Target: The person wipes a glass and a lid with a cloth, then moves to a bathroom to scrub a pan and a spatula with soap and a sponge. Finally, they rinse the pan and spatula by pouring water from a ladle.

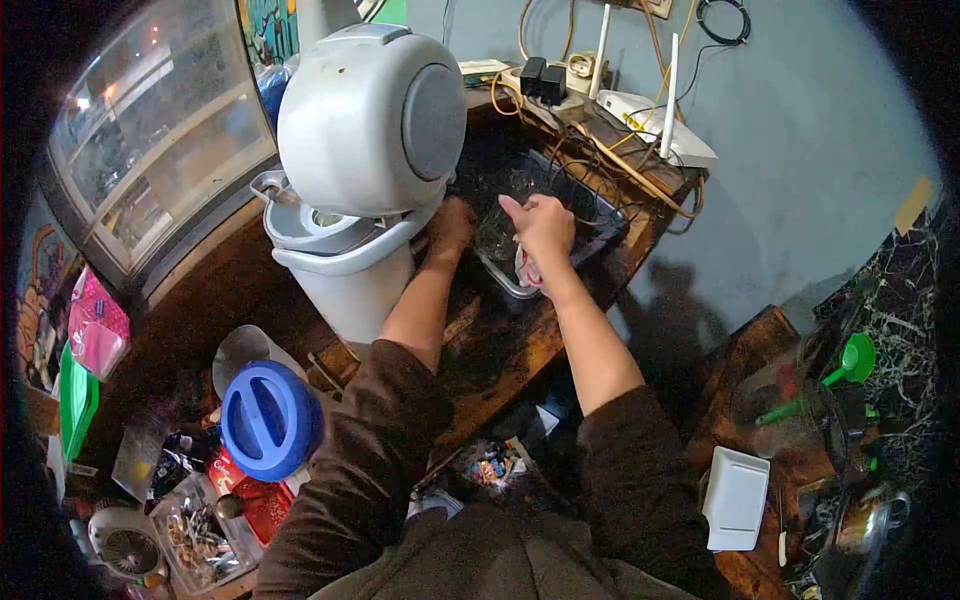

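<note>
A white rice cooker [345, 280] stands on the wooden table with its rounded lid [375, 120] raised. My left hand [452, 230] is close at the cooker's right side, its fingers mostly hidden in shadow. To the right, my right hand [545, 235] is closed around a crumpled white-and-red cloth [527, 268], thumb pointing up and left. The cloth hangs over the near rim of a clear plastic container [522, 292]. Behind that container sits a dark tub [605, 215], partly covered by my hand.
A white router [690, 150] with antennas, adapters [543, 82] and tangled cables occupy the back corner. Lower left are a blue-lidded jug [265, 420] and a plastic box [205, 530] of small items. At right lie a white dish [737, 500] and a green strainer [857, 358].
</note>
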Demonstrator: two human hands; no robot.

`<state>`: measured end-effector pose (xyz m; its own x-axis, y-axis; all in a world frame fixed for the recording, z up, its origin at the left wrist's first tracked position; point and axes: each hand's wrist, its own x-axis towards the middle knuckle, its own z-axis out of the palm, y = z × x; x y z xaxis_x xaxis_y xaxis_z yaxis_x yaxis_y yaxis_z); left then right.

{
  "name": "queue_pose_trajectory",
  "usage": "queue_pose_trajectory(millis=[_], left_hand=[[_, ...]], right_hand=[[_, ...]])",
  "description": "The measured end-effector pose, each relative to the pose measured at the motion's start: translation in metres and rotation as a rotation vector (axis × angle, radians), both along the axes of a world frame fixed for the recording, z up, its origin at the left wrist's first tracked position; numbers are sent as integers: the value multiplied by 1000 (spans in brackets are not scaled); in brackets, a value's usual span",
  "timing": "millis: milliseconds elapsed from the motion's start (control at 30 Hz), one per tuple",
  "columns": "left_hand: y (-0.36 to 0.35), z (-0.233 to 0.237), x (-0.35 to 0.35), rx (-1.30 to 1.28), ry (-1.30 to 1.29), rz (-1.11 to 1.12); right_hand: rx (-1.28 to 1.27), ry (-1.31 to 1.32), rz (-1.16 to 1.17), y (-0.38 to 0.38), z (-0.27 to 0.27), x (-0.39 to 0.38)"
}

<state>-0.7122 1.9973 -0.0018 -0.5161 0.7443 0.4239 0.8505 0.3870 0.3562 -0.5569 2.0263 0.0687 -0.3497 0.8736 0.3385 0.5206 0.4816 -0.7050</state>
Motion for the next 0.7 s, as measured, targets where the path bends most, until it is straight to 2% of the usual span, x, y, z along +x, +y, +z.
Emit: queue_pose_trajectory(millis=[67,133,200,267,300,333,367,400,433,467,500,567,600,633,667,700], left_hand=[[0,5,-3,-139,-259,-85],[-5,8,2,-82,-241,-107],[-13,12,10,-29,-222,-126],[-18,20,15,-83,-361,-96],[-9,4,7,-83,-359,-95],[8,-27,-6,-76,-174,-126],[17,-45,-14,-72,9,-156],[15,-42,-13,-80,8,-157],[12,-39,-11,-205,79,-215],[11,-34,-9,-324,151,-272],[16,-45,-17,-326,150,-272],[33,-74,-35,260,-364,-496],[27,-65,-24,262,-365,-499],[15,-46,-6,204,-293,-354],[8,-35,5,143,-221,-208],[10,-41,4,141,-220,-207]], right_hand=[[-13,-56,2,2,4,-8],[53,-270,22,-1,5,-15],[61,-328,6,1,-10,-23],[-26,-380,-5,1,-14,-21],[-97,-410,27,2,-16,-21],[-98,-410,28,3,-21,-20],[21,-432,53,4,-28,-19],[137,-450,79,3,-32,-18],[127,-453,81,7,-34,-15],[57,-539,213,13,-32,-12],[-11,-623,345,16,-30,-10],[78,-692,360,10,-29,-4],[169,-764,378,7,-29,-3],[153,-882,417,10,-31,-8],[152,-882,419,11,-34,-11],[148,-923,400,12,-37,-13]])
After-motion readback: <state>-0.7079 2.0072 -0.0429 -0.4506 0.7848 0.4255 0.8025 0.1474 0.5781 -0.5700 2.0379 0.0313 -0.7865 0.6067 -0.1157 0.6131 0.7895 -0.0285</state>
